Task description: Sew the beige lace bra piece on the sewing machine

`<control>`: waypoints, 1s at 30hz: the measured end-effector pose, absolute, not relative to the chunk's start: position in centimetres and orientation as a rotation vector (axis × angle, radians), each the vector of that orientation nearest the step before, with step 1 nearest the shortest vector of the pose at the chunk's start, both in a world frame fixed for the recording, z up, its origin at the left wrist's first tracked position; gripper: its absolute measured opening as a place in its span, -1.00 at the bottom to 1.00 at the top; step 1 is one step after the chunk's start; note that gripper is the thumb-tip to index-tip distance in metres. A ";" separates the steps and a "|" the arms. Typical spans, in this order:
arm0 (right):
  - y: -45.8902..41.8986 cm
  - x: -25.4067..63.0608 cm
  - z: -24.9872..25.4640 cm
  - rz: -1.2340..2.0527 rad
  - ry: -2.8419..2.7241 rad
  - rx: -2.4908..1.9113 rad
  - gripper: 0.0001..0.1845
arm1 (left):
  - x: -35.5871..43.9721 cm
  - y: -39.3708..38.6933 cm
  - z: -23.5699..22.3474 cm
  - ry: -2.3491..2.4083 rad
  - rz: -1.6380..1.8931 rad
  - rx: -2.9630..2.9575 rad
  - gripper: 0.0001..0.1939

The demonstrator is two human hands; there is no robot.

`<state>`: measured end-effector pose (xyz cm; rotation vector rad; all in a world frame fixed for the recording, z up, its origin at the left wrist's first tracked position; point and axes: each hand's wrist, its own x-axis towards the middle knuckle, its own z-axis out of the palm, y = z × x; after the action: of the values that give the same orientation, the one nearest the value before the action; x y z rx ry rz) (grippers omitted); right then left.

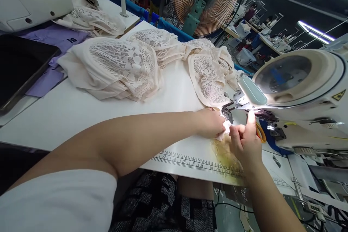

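My left hand (pixel 212 123) is closed on the edge of a cream lace garment (pixel 209 79), just in front of the presser foot (pixel 227 112) of a white sewing machine (pixel 307 90). The garment trails back from there across the table. Close by on the right, my right hand (pixel 247 143) points its index finger up under the machine's lit head. Its thumb and other fingers are curled together beside the cloth edge; what they pinch, if anything, is hidden. An orange loop (pixel 261 132), like a scissor handle, shows behind that hand.
More cream lace pieces (pixel 116 67) are heaped on the white table (pixel 108 108). A printed ruler (pixel 190 161) runs along its front edge, beside yellowed tape (pixel 225 152). At left lie a black phone-like slab (pixel 21 69) and purple cloth (pixel 46 76). A large fan (pixel 206 0) stands behind.
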<state>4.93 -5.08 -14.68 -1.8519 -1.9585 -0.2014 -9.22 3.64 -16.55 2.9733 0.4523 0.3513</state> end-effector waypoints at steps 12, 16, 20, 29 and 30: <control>-5.7 4.5 -14.6 -0.163 -1.961 -1.984 -0.13 | -9.4 3.5 -15.6 0.466 0.233 2.937 -0.76; -5.4 4.4 -14.8 -0.047 -1.920 -2.010 -0.12 | -9.3 3.7 -15.7 0.452 0.178 2.904 -0.73; -5.0 4.2 -14.9 0.002 -1.889 -2.018 -0.15 | -9.4 3.6 -15.8 0.466 0.202 2.904 -0.74; -4.8 3.6 -15.3 0.044 -1.810 -1.963 -0.14 | -9.6 3.4 -15.4 0.495 0.163 2.890 -0.72; -4.8 3.6 -15.3 0.050 -1.812 -1.966 -0.14 | -9.6 3.4 -15.3 0.497 0.158 2.889 -0.72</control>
<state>3.61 -4.82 -15.32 -1.9656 -1.8115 0.0495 -9.63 3.42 -15.32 2.8892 0.4975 0.1585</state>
